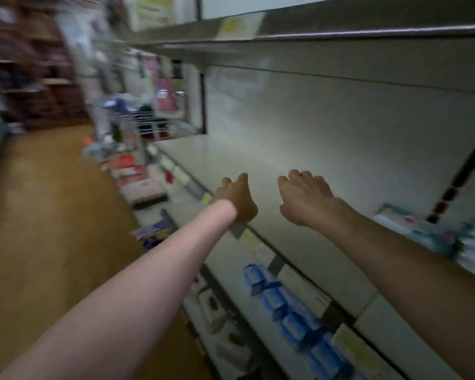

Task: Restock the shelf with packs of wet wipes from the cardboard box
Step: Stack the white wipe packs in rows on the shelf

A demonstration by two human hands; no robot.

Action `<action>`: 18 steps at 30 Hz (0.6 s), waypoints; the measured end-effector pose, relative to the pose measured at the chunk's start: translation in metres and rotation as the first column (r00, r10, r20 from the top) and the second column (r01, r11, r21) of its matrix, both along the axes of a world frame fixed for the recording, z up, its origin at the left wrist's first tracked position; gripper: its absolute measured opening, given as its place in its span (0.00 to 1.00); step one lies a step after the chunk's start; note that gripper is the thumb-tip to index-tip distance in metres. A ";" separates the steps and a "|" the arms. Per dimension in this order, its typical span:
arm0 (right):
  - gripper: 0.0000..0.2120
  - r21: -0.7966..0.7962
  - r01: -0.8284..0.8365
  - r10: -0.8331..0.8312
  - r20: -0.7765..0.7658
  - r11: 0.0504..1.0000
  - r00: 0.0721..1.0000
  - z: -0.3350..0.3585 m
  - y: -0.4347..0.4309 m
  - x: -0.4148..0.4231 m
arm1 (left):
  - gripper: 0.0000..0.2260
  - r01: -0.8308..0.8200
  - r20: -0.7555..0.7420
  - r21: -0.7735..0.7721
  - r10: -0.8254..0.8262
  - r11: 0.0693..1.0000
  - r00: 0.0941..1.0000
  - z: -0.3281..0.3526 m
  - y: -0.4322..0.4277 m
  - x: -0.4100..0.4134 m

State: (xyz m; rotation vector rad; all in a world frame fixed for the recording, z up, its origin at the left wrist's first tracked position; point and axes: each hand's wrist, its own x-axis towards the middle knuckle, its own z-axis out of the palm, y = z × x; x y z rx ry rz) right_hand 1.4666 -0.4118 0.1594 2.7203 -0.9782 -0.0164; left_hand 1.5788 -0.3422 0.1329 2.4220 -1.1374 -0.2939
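Hovering curled: left grip [236, 199], right grip [305, 200]

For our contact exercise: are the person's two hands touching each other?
Apart. The head view shows bare shelf between the left hand and right hand.

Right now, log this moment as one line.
left hand: curled, no pack seen | right hand: curled, no pack seen | both over shelf | wipe packs: shelf's right end | box: not in view
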 end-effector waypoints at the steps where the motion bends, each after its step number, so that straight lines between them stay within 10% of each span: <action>1: 0.17 0.016 -0.067 0.067 0.011 0.998 0.998 -0.002 0.016 0.008 | 0.28 -0.060 -0.001 0.001 0.060 0.998 0.998 -0.001 0.022 0.003; 8: 0.17 0.057 -0.514 0.510 0.066 0.856 0.857 -0.025 0.170 0.058 | 0.30 -0.432 -0.047 0.070 0.436 0.899 0.899 -0.021 0.203 0.006; 18: 0.19 0.183 -0.890 0.903 0.024 0.419 0.430 -0.065 0.437 0.072 | 0.33 -0.849 -0.051 0.171 0.865 0.500 0.500 -0.066 0.484 -0.036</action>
